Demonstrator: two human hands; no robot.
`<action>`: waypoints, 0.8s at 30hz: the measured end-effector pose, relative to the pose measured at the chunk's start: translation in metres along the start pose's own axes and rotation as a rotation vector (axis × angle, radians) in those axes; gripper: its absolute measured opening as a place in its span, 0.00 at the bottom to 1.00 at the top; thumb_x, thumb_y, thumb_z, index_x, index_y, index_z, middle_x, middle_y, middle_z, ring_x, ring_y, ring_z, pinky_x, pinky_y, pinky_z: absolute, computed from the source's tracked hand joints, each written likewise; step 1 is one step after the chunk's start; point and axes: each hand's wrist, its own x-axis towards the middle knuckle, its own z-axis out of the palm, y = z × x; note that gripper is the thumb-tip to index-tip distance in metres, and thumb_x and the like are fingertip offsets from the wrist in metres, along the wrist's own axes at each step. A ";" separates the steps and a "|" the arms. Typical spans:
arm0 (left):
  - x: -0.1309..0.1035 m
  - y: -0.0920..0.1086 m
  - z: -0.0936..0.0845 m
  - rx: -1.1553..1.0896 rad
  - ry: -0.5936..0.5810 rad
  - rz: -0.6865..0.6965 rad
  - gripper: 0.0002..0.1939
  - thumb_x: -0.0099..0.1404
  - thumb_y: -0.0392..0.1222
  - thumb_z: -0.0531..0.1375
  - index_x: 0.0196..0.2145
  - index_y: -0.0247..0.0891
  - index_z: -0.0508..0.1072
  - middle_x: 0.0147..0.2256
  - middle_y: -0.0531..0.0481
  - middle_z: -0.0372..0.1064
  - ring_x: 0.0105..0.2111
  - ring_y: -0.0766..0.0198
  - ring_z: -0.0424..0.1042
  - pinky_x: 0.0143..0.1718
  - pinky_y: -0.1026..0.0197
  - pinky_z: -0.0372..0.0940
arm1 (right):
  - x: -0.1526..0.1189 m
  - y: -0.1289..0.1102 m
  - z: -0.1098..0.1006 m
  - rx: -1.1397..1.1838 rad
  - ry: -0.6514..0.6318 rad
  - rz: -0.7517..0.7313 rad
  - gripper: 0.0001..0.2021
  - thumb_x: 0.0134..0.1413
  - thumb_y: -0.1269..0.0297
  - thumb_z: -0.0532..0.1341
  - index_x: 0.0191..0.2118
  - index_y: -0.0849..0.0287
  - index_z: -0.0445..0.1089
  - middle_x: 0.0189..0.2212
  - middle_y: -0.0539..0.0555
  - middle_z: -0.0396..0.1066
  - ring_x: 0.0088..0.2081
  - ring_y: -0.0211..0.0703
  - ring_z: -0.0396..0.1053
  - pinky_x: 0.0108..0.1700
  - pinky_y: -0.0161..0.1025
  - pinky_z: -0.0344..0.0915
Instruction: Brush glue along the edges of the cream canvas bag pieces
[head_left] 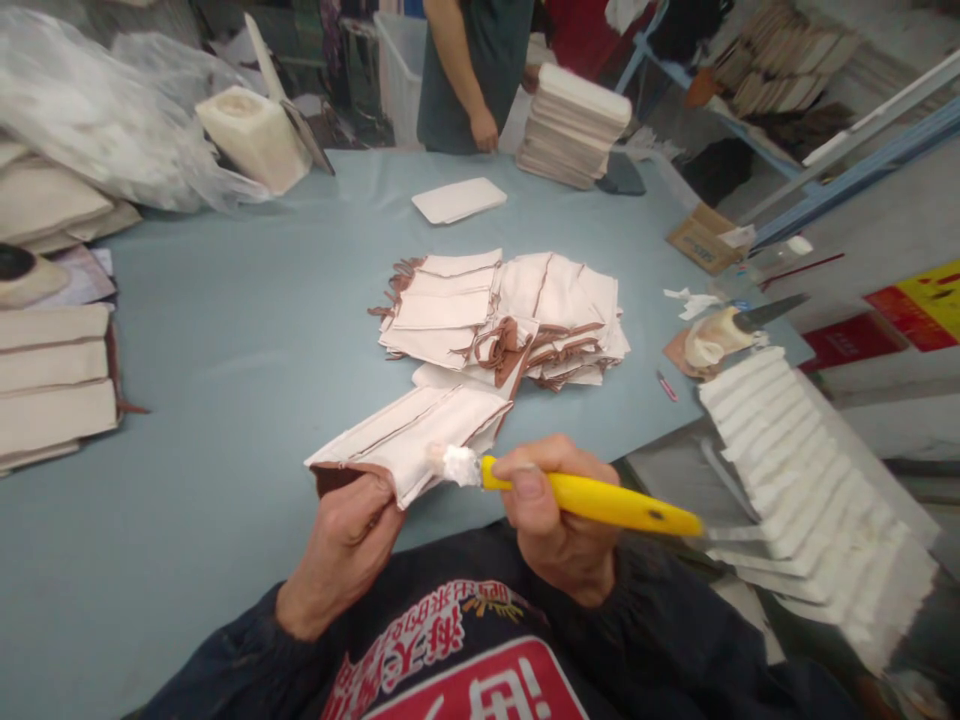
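My left hand (346, 545) pinches the near edge of a cream fabric piece (420, 425) with a brown inner side. In my right hand (561, 510) is a yellow-handled tool (622, 503), its tip covered by a white, paste-like lump (460, 465) that touches or hovers just over the fabric's right part. Beyond the held piece lie two piles of similar cream pieces, a left pile (446, 295) and a right pile (562, 295), with brown edges and straps. A brown strip runs from the piles down beside the held piece.
More cream pieces (52, 375) lie at the left table edge. A white flat piece (459, 201) and a tall stack (574, 130) are at the back, near a standing person (476, 75). A cardboard box (705, 240), a small red cutter (667, 386) and a tub (709, 342) sit right.
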 end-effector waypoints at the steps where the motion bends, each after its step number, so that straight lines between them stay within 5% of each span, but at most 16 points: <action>1: 0.000 -0.001 0.001 0.002 0.002 -0.009 0.16 0.67 0.27 0.56 0.23 0.40 0.61 0.20 0.58 0.56 0.21 0.69 0.57 0.25 0.65 0.54 | 0.000 0.001 0.005 -0.012 0.038 -0.066 0.08 0.68 0.65 0.54 0.36 0.53 0.68 0.24 0.48 0.76 0.24 0.38 0.74 0.27 0.36 0.71; 5: 0.001 -0.004 0.006 -0.006 0.025 -0.028 0.18 0.66 0.27 0.54 0.21 0.40 0.58 0.19 0.59 0.55 0.20 0.69 0.56 0.24 0.65 0.53 | -0.005 -0.006 0.023 0.064 -0.009 -0.306 0.09 0.67 0.68 0.54 0.33 0.55 0.66 0.20 0.45 0.73 0.19 0.33 0.67 0.24 0.34 0.67; 11: 0.007 0.002 0.006 -0.034 -0.024 -0.122 0.16 0.69 0.30 0.54 0.23 0.39 0.64 0.20 0.58 0.57 0.21 0.69 0.58 0.25 0.65 0.55 | 0.001 -0.005 0.013 0.017 0.116 -0.194 0.08 0.65 0.69 0.55 0.35 0.55 0.68 0.22 0.44 0.74 0.22 0.33 0.71 0.28 0.32 0.71; 17: 0.015 0.011 0.005 -0.109 -0.112 -0.227 0.13 0.71 0.35 0.53 0.28 0.38 0.69 0.25 0.54 0.68 0.25 0.67 0.66 0.29 0.65 0.62 | 0.004 0.004 0.018 0.061 0.068 -0.313 0.10 0.69 0.67 0.54 0.34 0.55 0.67 0.23 0.45 0.74 0.22 0.33 0.70 0.27 0.31 0.70; 24: 0.027 0.009 0.002 -0.251 -0.236 -0.236 0.13 0.70 0.39 0.55 0.26 0.38 0.70 0.28 0.50 0.70 0.29 0.62 0.66 0.39 0.60 0.66 | 0.008 0.008 0.005 0.252 -0.122 0.020 0.09 0.66 0.64 0.57 0.32 0.55 0.68 0.21 0.45 0.69 0.22 0.34 0.68 0.25 0.33 0.67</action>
